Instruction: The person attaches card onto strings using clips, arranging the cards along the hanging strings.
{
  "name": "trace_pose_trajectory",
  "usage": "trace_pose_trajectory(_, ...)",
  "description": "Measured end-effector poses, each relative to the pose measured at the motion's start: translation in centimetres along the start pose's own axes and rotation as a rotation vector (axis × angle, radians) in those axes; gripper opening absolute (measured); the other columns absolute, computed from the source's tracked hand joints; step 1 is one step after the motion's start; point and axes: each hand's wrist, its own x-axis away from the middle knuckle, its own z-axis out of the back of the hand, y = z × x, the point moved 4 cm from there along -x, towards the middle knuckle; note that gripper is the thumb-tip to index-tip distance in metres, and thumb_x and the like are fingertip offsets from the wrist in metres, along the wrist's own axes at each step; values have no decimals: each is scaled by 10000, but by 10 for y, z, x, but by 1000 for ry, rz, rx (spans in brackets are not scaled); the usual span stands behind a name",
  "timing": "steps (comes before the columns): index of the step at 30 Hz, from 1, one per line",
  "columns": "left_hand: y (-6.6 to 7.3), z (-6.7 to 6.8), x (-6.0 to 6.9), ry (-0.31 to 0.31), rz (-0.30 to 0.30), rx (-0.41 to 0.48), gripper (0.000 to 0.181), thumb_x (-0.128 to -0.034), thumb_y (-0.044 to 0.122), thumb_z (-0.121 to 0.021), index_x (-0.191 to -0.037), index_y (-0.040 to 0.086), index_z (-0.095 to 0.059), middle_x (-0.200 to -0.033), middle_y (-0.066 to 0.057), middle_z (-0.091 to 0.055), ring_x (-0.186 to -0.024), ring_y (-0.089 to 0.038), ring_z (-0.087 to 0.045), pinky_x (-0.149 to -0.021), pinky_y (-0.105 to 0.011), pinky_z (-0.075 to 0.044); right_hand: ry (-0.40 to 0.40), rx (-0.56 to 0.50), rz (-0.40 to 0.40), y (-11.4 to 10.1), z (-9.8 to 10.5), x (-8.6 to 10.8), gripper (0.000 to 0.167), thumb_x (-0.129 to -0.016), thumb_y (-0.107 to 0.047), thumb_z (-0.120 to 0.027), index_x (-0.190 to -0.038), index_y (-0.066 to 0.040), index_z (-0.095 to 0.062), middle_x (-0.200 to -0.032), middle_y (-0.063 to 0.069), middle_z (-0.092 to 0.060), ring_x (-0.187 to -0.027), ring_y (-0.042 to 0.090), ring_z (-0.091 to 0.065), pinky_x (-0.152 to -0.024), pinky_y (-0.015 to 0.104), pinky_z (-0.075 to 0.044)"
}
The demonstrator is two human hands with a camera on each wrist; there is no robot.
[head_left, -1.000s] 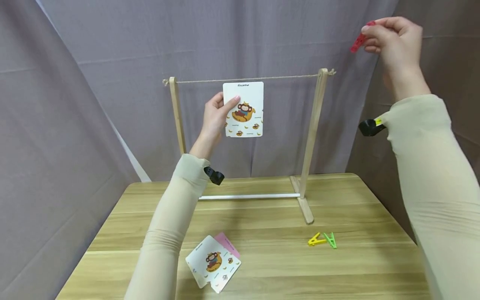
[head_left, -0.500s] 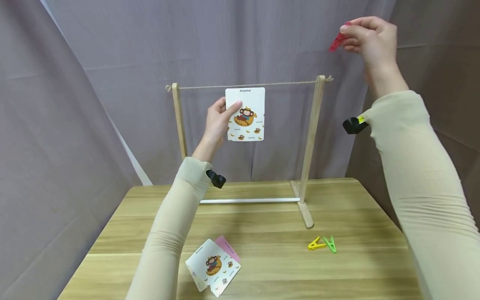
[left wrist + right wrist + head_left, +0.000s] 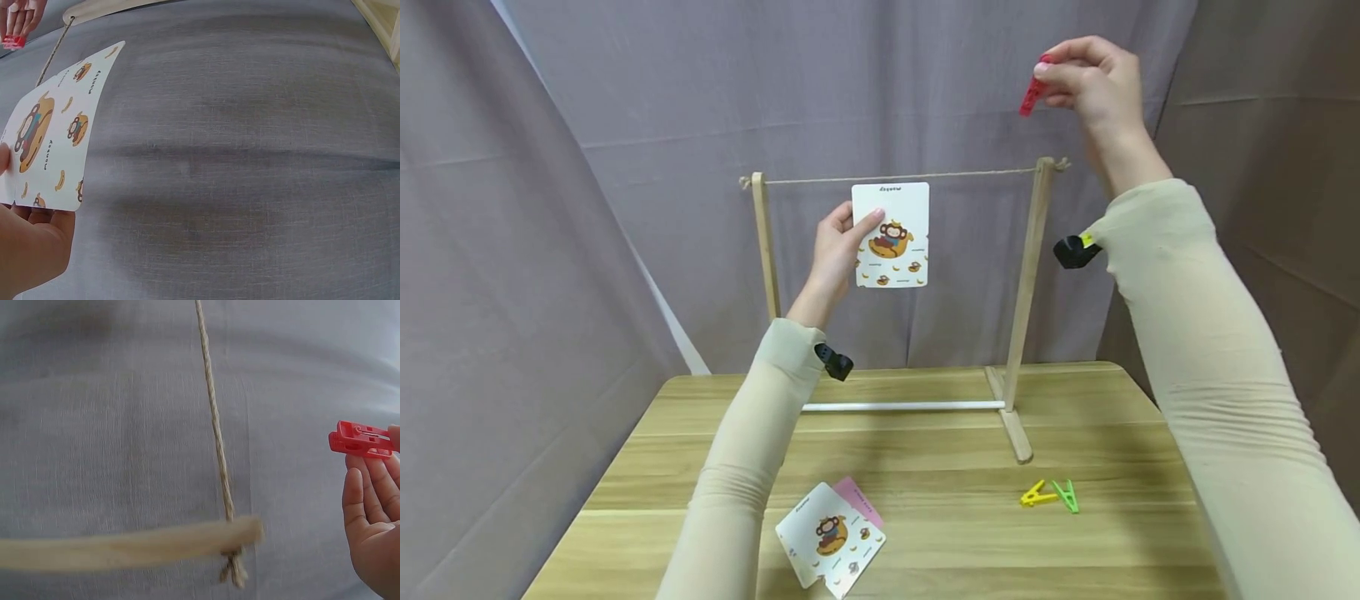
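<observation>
My left hand (image 3: 835, 250) pinches a white card with a monkey-and-banana print (image 3: 891, 267) by its left side, thumb across the front. The card hangs upright, its top edge just under the rope (image 3: 970, 174) of the wooden stand. Up at the right, my right hand (image 3: 1101, 92) pinches a red clothespin (image 3: 1032, 92) between thumb and fingers, above the rope and apart from it. In the right wrist view the red clothespin (image 3: 359, 439) points left, away from the fingertips. The left wrist view shows the card (image 3: 59, 134) slightly curved.
The wooden stand (image 3: 1026, 292) has two posts and a white crossbar (image 3: 902, 407). A yellow clothespin (image 3: 1037, 494) and a green clothespin (image 3: 1067, 497) lie on the table (image 3: 970, 550) at right. A second monkey card (image 3: 827, 521) overlaps a pink card (image 3: 859, 500) at front.
My right hand has moved left with the red clothespin, closer to the stand. The left hand and its card stay in nearly the same place under the rope.
</observation>
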Motion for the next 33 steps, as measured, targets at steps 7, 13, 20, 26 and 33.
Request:
trace_pose_trajectory(7, -4, -2, -4, 2, 14, 24, 214, -945, 218, -732, -1081, 69, -663, -916, -82, -737, -748, -185, -697, -655, -309, -581, -51, -14, -3, 6, -24, -3, 81, -875, -31, -764, -935, -56, -715, -834, 26, -691, -739, 140, -637, -731, 221, -501)
trace_pose_trajectory(13, -7, -3, -4, -22, 21, 34, 234, -945, 208, -730, -1117, 65, -663, -922, -84, -739, -749, -193, -700, -664, -326, -591, -57, -38, -1, 19, -42, -4, 83, -866, 6, -751, -899, -64, -721, -784, 14, -690, -701, 128, -648, -711, 233, -493)
trace_pose_trajectory(20, -15, 3, -1, -4, 19, 19, 231, -947, 211, -729, -1108, 59, -665, -911, -77, -742, -743, -185, -703, -648, -313, -586, -98, -3, -27, 39, -62, 1, 100, -871, 3, -738, -894, -93, -721, -781, -7, -698, -740, 126, -661, -757, 263, -475)
trace_pose_trajectory(26, -17, 2, -2, -2, 18, 26, 233, -946, 218, -732, -1107, 64, -666, -917, -81, -745, -747, -190, -708, -643, -312, -585, -135, 52, -27, 46, -77, 7, 88, -892, -14, -726, -909, -99, -713, -797, -27, -700, -777, 118, -660, -814, 280, -497)
trace_pose_trajectory(33, -14, -1, -9, 5, 5, 26, 215, -933, 237, -749, -1063, 83, -671, -897, -69, -738, -731, -179, -699, -615, -290, -571, -163, 144, -38, 50, -95, 12, 51, -910, -69, -724, -929, -110, -702, -846, -35, -704, -840, 107, -637, -838, 298, -487)
